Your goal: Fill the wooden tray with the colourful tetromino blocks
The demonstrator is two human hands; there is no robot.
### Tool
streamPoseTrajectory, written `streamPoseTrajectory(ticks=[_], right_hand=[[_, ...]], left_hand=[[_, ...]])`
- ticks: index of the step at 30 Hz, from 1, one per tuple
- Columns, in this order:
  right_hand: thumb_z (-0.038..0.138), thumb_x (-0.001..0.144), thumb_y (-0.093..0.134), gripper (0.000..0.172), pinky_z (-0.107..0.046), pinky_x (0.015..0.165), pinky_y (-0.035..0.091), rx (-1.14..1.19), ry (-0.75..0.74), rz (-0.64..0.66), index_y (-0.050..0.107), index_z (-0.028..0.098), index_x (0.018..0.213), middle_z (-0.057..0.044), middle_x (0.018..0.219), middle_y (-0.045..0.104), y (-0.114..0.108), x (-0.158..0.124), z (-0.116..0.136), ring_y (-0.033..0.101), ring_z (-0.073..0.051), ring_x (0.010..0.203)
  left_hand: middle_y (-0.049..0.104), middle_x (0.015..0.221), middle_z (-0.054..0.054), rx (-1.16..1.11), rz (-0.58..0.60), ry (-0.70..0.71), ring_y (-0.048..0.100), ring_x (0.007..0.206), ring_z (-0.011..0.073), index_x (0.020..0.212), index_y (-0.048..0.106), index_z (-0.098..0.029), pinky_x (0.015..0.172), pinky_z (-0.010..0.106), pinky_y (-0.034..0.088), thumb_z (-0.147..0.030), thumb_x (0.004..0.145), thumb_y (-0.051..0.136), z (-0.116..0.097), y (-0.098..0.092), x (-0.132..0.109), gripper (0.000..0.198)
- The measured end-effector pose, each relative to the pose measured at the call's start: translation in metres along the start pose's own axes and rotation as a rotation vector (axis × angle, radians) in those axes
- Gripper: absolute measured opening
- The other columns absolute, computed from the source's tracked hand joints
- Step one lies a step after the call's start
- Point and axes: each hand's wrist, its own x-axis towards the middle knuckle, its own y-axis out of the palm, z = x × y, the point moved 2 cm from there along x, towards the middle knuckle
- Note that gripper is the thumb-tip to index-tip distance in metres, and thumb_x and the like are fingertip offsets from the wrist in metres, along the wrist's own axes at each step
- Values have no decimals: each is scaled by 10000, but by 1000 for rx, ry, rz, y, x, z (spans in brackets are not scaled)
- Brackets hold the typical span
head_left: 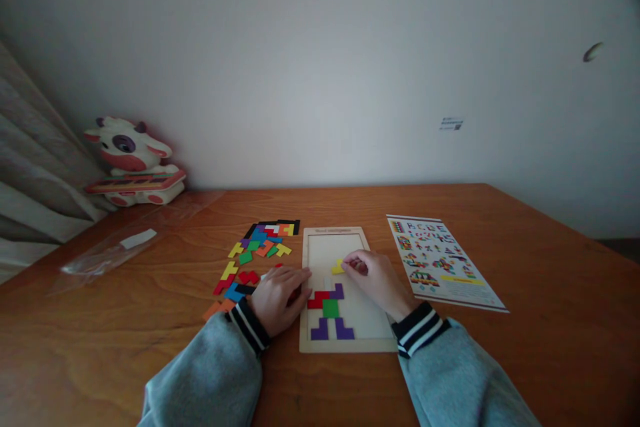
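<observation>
A wooden puzzle board (367,321) with a raised rim lies on the table between my hands. My right hand (377,280) is over its upper part, pinching a yellow block puzzle piece (338,267) between thumb and fingers. Just below that piece, a pale or white piece (327,285) is hard to make out. Under it sit a red piece (319,300), a purple piece (339,291), a green square (331,309) and two purple L-shaped pieces (345,331). My left hand (283,297) rests with fingertips on the board's left edge, thumb apart and nothing held.
Loose colored pieces (255,247) are scattered left of the board, some partly behind my left hand. A printed pattern sheet (440,260) lies to the right. Clear plastic wrapping (110,250) and a cow-shaped toy keyboard (135,163) are at the left, near a curtain (40,167).
</observation>
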Motion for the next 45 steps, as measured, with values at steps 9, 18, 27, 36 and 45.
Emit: streamPoseTrajectory(ticks=[9, 18, 27, 36, 45], right_hand=[[309, 851, 629, 113, -302, 683, 489, -26, -31, 20, 699, 221, 836, -27, 783, 725, 8, -1, 4, 643, -173, 684], [314, 816, 633, 132, -300, 638, 492, -2, 93, 79, 711, 209, 794, -42, 772, 742, -11, 1, -3, 667, -192, 699], [308, 819, 608, 141, -313, 662, 478, -49, 77, 52, 700, 202, 805, -54, 804, 720, -11, 1, -4, 637, -194, 719], [420, 813, 686, 261, -312, 691, 500, -135, -28, 66, 729, 251, 1009, -54, 922, 692, -5, -1, -5, 650, -194, 776], [407, 810, 702, 222, -313, 707, 513, -127, 1, 73, 736, 249, 961, -47, 911, 693, -3, -1, -6, 662, -189, 775]], left_hand=[[707, 1126, 108, -8, 8, -8, 652, 1006, 260, 1213, 625, -175, 889, 429, 531, -300, 923, 504, 2, 2, -1, 339], [709, 1116, 117, -7, -10, 18, 654, 1003, 255, 1218, 625, -171, 878, 416, 542, -294, 916, 511, 2, 3, -2, 346], [705, 1135, 111, -17, 3, 4, 649, 1027, 264, 1226, 618, -176, 887, 429, 540, -296, 917, 507, 1, 2, -2, 350], [710, 1119, 106, 0, -26, 13, 656, 1015, 254, 1219, 619, -189, 893, 413, 541, -288, 904, 521, 3, 5, -3, 345], [699, 1132, 108, -14, 32, -9, 649, 1014, 267, 1246, 589, -174, 879, 437, 537, -288, 915, 513, 0, 2, -2, 358]])
